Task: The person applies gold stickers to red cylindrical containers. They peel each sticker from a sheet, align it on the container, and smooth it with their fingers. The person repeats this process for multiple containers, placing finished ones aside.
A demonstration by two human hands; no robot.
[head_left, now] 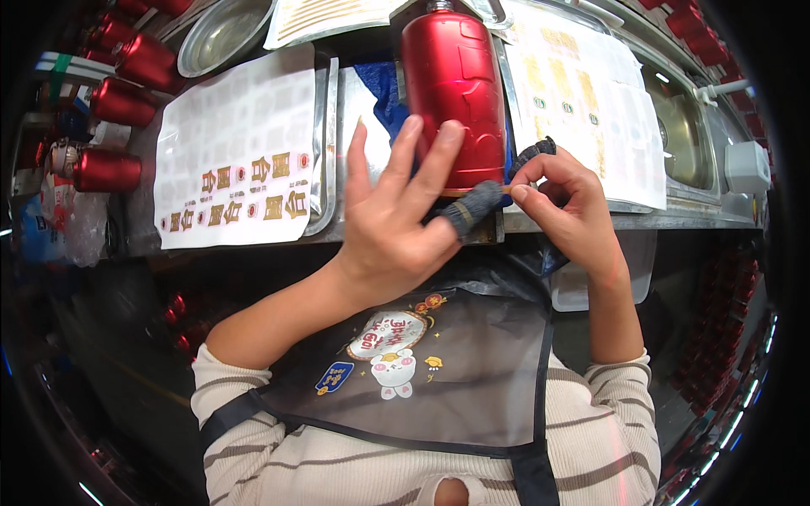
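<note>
A shiny red bottle point(451, 76) with a raised pattern lies with its base toward me. My left hand point(392, 223) reaches across that base, fingers spread and stretched out along the bottle's near left side. Its thumb wears a grey knitted finger cover point(474, 209) and presses at the base edge. At the right of the base, my right hand point(578, 207) is closed in a pinch between thumb and forefinger. A thin orange-gold strip point(507, 190) runs along the base edge into that pinch. Another dark finger cover point(533, 153) sits on a right-hand finger.
On the left, a white decal sheet point(245, 126) lies on a metal tray point(327, 169). Another decal sheet point(620, 126) lies right, beside a metal basin point(683, 118). Behind are a striped sheet point(329, 17) and metal bowl point(221, 38). Blue cloth point(384, 88) lies beside the bottle; red bottles point(108, 170) stand far left.
</note>
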